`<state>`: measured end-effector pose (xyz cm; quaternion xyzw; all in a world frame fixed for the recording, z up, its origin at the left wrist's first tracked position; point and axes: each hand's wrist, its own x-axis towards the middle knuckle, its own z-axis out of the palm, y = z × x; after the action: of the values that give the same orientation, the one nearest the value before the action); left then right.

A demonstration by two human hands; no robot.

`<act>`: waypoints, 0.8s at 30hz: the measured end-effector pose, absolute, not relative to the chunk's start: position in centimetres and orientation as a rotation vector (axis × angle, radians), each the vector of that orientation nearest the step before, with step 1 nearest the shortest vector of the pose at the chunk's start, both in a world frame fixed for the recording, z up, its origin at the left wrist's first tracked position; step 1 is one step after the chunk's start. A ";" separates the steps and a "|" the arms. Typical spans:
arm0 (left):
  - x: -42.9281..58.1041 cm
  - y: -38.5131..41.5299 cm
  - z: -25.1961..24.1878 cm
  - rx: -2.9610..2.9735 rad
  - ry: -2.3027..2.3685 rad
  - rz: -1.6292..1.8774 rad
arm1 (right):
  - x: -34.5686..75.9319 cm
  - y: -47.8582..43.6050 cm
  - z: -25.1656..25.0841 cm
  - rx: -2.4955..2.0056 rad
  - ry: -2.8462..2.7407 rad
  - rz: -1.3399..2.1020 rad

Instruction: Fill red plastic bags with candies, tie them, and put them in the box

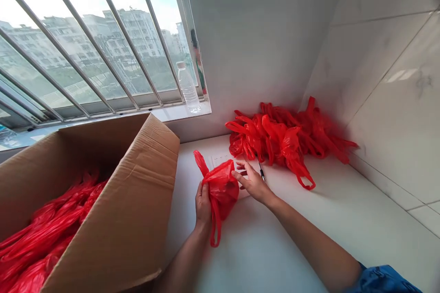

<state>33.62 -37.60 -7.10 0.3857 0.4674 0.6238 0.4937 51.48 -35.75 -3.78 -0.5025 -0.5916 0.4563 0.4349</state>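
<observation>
A red plastic bag lies bunched on the white counter in front of me. My left hand grips its left side, fingers closed on the plastic, with one handle loop hanging down toward me. My right hand is at the bag's right edge, fingers stretched out and touching it. A sheet of paper lies under the bag, and a pen lies just beyond my right hand.
A heap of red bags lies at the back against the tiled wall. An open cardboard box holding more red bags stands on the left. A clear water bottle stands on the windowsill.
</observation>
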 end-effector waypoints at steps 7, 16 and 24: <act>33.5 -37.5 -7.9 1.068 1.025 1.446 | 50.2 -36.2 -5.9 -0.916 -1.016 1.507; 33.9 -37.0 -8.0 0.973 0.900 1.302 | 51.2 -37.5 -6.5 -0.837 -0.766 1.537; 32.9 -36.4 -7.5 0.741 0.763 1.197 | 51.8 -37.5 -7.2 -0.689 -0.804 1.742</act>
<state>32.93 -36.43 -7.49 0.3324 0.3419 0.5365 0.6963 51.77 -37.47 -7.16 -0.2878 -0.3360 0.7277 0.5242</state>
